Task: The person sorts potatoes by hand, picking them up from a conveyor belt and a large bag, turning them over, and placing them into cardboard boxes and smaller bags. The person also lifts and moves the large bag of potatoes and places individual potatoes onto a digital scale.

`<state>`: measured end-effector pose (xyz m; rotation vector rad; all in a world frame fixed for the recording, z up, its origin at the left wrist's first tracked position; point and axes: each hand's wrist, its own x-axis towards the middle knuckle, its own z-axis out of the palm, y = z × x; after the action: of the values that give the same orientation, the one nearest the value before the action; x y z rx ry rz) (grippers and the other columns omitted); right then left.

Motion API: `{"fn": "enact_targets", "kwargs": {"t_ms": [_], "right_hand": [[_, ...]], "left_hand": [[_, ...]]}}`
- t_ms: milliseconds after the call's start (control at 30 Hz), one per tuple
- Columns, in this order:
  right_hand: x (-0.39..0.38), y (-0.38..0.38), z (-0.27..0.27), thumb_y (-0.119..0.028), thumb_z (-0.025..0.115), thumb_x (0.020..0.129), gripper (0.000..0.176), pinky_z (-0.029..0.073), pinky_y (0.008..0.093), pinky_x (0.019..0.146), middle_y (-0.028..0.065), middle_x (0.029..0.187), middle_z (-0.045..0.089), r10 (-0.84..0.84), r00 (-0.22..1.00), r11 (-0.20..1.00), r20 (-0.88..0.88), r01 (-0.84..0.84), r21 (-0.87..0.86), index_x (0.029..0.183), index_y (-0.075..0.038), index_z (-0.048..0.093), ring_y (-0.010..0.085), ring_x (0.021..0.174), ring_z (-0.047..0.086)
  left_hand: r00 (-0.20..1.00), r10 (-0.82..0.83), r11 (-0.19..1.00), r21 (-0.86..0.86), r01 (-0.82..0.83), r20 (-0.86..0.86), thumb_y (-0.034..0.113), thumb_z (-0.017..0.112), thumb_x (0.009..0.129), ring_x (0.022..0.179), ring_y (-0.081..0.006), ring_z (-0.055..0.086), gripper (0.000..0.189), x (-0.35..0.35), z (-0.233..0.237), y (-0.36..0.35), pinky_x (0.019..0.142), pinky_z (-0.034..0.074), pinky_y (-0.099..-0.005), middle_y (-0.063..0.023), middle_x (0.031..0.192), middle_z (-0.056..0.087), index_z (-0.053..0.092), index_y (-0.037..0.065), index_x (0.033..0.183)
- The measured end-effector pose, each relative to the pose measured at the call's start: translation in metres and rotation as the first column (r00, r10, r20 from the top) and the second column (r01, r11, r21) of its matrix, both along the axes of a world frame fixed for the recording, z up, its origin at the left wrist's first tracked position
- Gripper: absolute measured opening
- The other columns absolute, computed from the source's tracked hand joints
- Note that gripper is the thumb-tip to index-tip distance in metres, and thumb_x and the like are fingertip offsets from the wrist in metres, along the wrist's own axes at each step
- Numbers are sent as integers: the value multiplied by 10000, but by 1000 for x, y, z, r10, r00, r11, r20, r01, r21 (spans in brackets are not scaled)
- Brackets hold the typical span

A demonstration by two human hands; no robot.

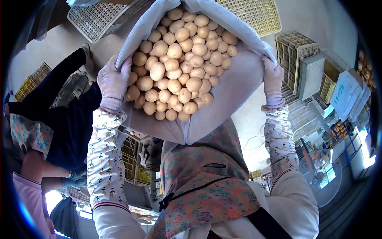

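A wide white cloth-like sack or liner (238,83) is spread open in front of me. Many round, pale brown potato-like items (175,67) lie heaped in it, mostly on its left and middle. My left hand (114,79), in a light glove, is closed on the liner's left edge. On the right, my right hand (273,75), gloved too, grips the opposite edge. Bare liner shows between the heap and my right hand.
Plastic crates stand at the upper left (93,20), top right (258,16) and right (296,51). A light blue box (348,93) is at the far right. Another person (59,119) is close on my left, with gloved hands low beside my sleeve.
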<state>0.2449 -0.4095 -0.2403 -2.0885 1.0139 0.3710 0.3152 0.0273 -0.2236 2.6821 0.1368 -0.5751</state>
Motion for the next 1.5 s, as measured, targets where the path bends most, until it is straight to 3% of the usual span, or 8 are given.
{"fn": "enact_targets", "kwargs": {"t_ms": [200,233,433,500,767,933,1400,1500], "right_hand": [[-38,56,39,-209,685,860,526,445,464,914,220,1168,587,674,678,635,292,-330,-698,1287,47,514,371,1057,559],[-42,69,42,-177,690,858,558,427,488,955,226,1242,555,738,601,580,308,-331,-744,1329,37,483,391,1128,532],[25,176,-12,-132,620,890,347,493,398,896,154,1126,629,607,577,737,547,-667,-114,1204,6,569,322,1034,608],[74,181,-87,-345,619,886,424,500,418,868,157,1120,613,772,313,571,554,-724,-387,1180,-39,595,346,1007,580],[82,244,-79,-475,577,862,556,343,454,1085,228,1219,596,936,308,332,172,-607,-722,1210,-44,619,451,1267,425],[30,233,-60,-476,687,797,628,432,487,969,146,1201,595,829,465,549,310,-781,-298,1256,-58,588,346,1125,532],[-145,241,27,-427,719,740,777,232,624,1102,274,1350,431,913,407,405,29,-896,-182,1410,-120,472,414,1273,419],[-124,228,35,-337,699,770,488,441,481,898,214,1209,539,881,443,454,167,-891,-33,1176,-90,590,357,1092,550]], "left_hand": [[974,225,928,-309,-207,25,235,693,915,955,-165,680,346,-47,3,35,860,514,-315,-127,1013,726,657,32,1193],[978,191,969,-173,-174,88,287,717,876,893,-298,706,330,-64,0,46,825,538,-362,-174,932,709,686,58,1112],[979,200,979,-43,-199,31,443,675,893,746,-345,678,344,-87,-6,56,664,523,-390,-147,784,685,724,118,993],[986,167,986,-15,-167,12,449,670,894,745,-354,668,341,-83,-4,56,653,515,-397,-148,786,681,724,126,988],[990,134,990,24,-135,48,464,660,884,810,-378,667,346,-85,-10,60,727,539,-435,-170,838,687,725,144,1000],[986,167,985,47,-166,-11,518,631,882,836,-377,671,392,-85,-14,61,755,539,-451,-169,860,695,721,171,1042],[993,122,990,66,-122,4,468,629,896,834,-365,672,342,-86,-10,55,744,530,-461,-155,878,697,712,195,1083],[989,145,989,37,-145,12,437,642,898,840,-364,668,317,-85,-6,51,741,531,-446,-153,875,694,711,175,1063]]}}
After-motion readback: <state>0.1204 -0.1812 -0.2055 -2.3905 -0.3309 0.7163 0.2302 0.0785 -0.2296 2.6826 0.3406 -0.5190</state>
